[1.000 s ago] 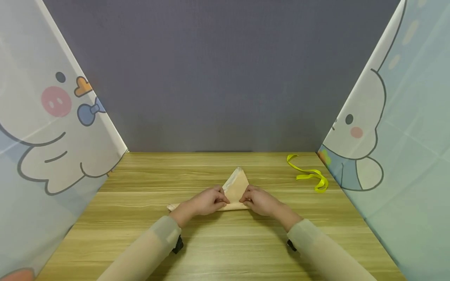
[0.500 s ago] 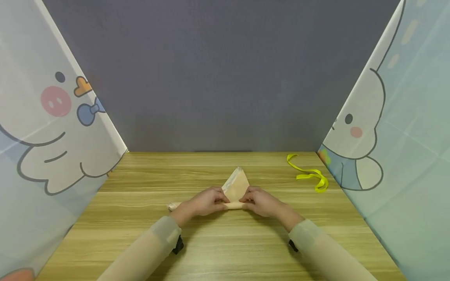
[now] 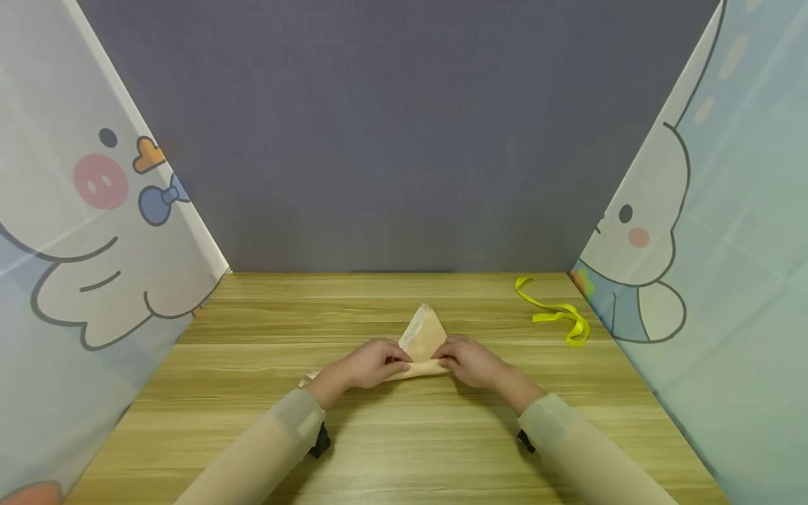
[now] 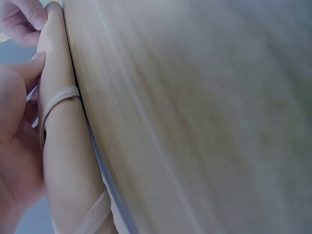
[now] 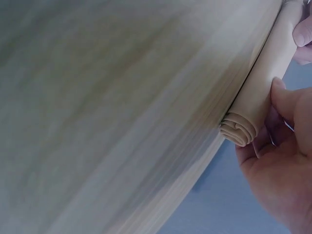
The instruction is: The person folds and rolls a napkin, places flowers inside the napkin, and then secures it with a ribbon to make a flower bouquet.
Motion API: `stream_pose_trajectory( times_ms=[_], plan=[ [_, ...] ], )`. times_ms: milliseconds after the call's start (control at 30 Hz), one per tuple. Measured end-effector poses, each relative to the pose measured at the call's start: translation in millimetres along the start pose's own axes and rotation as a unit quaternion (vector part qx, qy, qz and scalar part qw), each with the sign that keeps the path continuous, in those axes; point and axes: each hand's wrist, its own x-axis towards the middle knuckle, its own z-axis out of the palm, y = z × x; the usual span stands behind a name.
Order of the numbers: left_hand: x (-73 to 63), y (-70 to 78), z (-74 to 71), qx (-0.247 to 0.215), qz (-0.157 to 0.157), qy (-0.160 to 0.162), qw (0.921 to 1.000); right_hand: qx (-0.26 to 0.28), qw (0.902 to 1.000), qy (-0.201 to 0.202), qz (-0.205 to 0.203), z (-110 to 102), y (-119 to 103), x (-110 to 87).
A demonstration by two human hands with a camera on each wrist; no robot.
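A beige cloth point(image 3: 423, 337) lies on the wooden table, its near part rolled into a tube and its far part still flat in a pointed flap with a whitish left edge. My left hand point(image 3: 374, 363) holds the roll left of its middle, thumb on the near side. To the right, my right hand point(image 3: 472, 361) grips the roll close to its right end. In the left wrist view a narrow beige strap point(image 4: 61, 95) crosses the rolled cloth. The right wrist view shows the spiral layers at the roll's end point(image 5: 239, 129). My hands hide parts of the roll.
A yellow ribbon point(image 3: 555, 312) lies loosely curved at the table's back right. A dark grey panel point(image 3: 404, 140) stands behind the wooden table point(image 3: 404, 449). Cartoon-printed side panels flank it at left and right.
The cloth's roll has turned slightly under my fingers, and the flap's tip has come a little nearer. The roll's left end has shifted slightly toward me. The ribbon stays put.
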Motion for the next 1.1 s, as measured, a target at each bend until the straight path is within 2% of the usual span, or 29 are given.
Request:
stream_pose_trajectory(
  times_ms=[167, 267, 500, 633, 833, 1100],
  plan=[
    [0.5, 0.2, 1.9, -0.012, -0.018, 0.003, 0.9998, 0.024, 0.9996, 0.01, -0.009, 1, 0, 0.9],
    [1.3, 0.5, 2.5, -0.007, -0.02, 0.008, 0.9997, 0.002, 0.9997, 0.015, -0.018, 1, 0, 1.0],
    [0.9, 5.6, 1.1, 0.083, 0.003, 0.021, 0.9963, -0.064, 0.997, 0.025, -0.034, 2, -1, 0.3],
    [-0.2, 8.8, 0.7, 0.105, 0.012, 0.023, 0.9941, -0.069, 0.9964, 0.035, -0.034, 2, -2, -1.4],
    [0.9, 9.7, 1.2, 0.1, 0.015, 0.019, 0.9947, -0.025, 0.9994, 0.008, -0.021, 0, -3, -4.0],
    [1.0, 7.7, 1.1, 0.05, 0.008, 0.009, 0.9987, -0.033, 0.9992, -0.007, -0.02, -3, 1, -7.2]
  ],
)
